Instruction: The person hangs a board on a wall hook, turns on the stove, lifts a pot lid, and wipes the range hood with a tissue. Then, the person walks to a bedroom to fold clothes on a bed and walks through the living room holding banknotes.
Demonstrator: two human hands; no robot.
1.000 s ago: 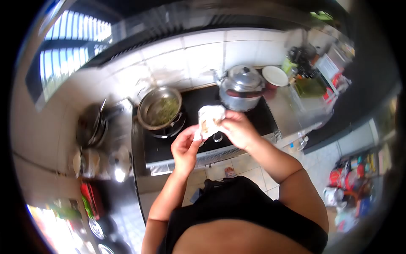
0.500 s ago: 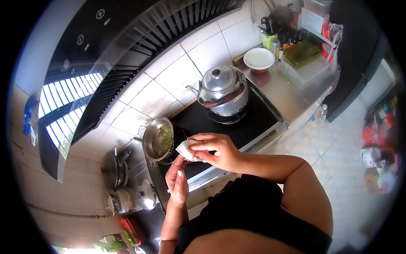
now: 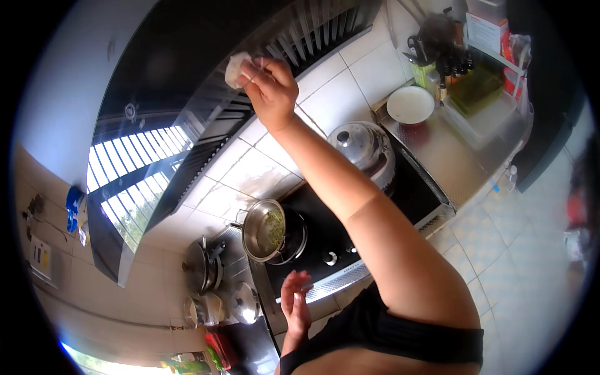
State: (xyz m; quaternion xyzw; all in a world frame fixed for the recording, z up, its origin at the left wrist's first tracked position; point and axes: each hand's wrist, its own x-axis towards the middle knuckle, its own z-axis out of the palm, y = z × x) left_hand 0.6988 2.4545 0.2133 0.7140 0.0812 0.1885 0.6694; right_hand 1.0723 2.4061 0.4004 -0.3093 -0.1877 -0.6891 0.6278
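A crumpled white wad (image 3: 235, 70), perhaps cloth or paper, is held up in front of a dark range hood (image 3: 164, 78), near its row of slats (image 3: 325, 25); whether it touches the hood cannot be told. It looks light and soft, likely to squash and fold under the fingers, with nothing stiff or fragile about it. If it is paper, it could tear when dragged over an edge; if damp, it may slip a little. The bunched middle seems the best place to grip, with the thumb and several fingers together, leaving the far face free.

Take the wad as the centre of a clock, twelve at the top of the view. Just beside it, toward four o'clock, the right hand (image 3: 272, 87) is closed on it, fingertips pinching its near side, the arm stretched out long. Farther out at four o'clock, a metal kettle (image 3: 369, 139) sits partly behind that arm. At three o'clock, well apart, is a pale plate (image 3: 410, 105). At six o'clock, a steel pan (image 3: 250, 235) with green bits inside is on the black cooktop (image 3: 317, 215). Between five and six, lowest, the left hand (image 3: 296, 300) has its fingers loosely curled, apparently holding nothing.
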